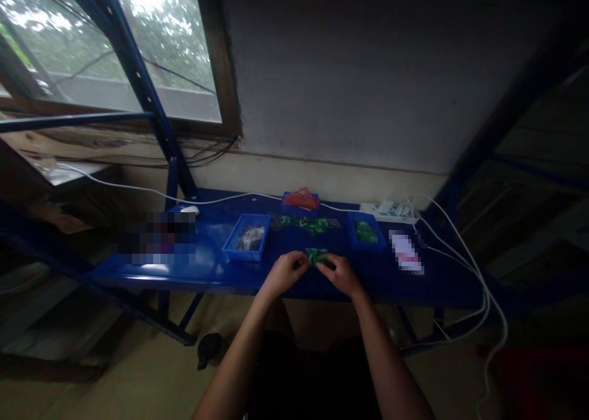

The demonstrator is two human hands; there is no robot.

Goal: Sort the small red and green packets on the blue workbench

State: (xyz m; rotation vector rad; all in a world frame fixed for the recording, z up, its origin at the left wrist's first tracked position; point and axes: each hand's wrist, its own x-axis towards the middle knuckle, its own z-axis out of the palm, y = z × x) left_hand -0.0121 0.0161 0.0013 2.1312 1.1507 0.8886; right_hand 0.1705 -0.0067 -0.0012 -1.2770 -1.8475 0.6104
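Observation:
Near the front edge of the blue table, my left hand [291, 269] and my right hand [339, 273] pinch the two sides of a small clear plastic bag with green pieces [316, 255]. What the green pieces are is too small to tell. Just beyond my hands lies a row of similar green packets [310, 225]. A blue tray [229, 246] with clear packets in it stands to the left of my left hand. To the right of my right hand, another blue tray [378, 243] holds green items.
At the back of the blue table [202, 263] stands a small blue box [289, 210] with red plastic material. A white power strip [389, 214] and a blurred white-and-pink item [405, 252] lie at the right. White cables [483, 279] hang over the right side. Blue metal posts [150, 95] frame the table.

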